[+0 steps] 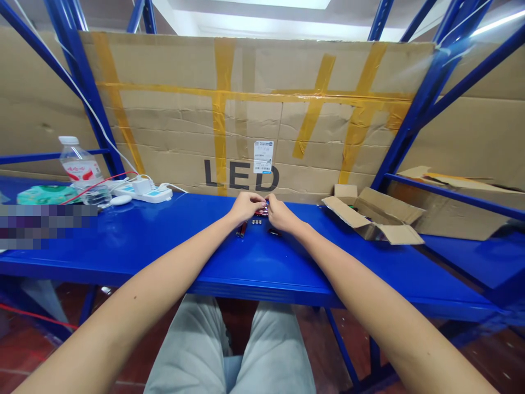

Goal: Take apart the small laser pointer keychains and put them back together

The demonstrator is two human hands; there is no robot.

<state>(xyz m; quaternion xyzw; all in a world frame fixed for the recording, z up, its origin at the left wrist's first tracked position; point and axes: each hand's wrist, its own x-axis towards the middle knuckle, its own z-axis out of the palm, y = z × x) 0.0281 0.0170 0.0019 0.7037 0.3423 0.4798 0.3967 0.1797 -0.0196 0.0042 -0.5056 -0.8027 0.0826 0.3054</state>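
Observation:
Both my hands meet over the far part of the blue table [156, 241], with fingertips close together. My left hand [245, 207] is closed in a pinch, and what it pinches is too small to make out. My right hand [281, 213] is closed too, its fingers curled over something hidden. A shiny red piece [261, 212] shows between the hands; I cannot tell whether it is held or lies behind them. Just below sit several small silvery round pieces [256, 222] in rows. Slim dark red tubes [241, 230] lie by my left wrist, a dark red-edged piece [274, 232] below my right hand.
An opened cardboard box [363, 216] stands at the right, a larger carton [455, 210] behind it. Leftward are a water bottle [84, 169], a white power strip [143, 191] with cables, and a green packet [45, 194]. A big cardboard sheet [176, 126] walls the back; blue rack posts [84, 93] flank it.

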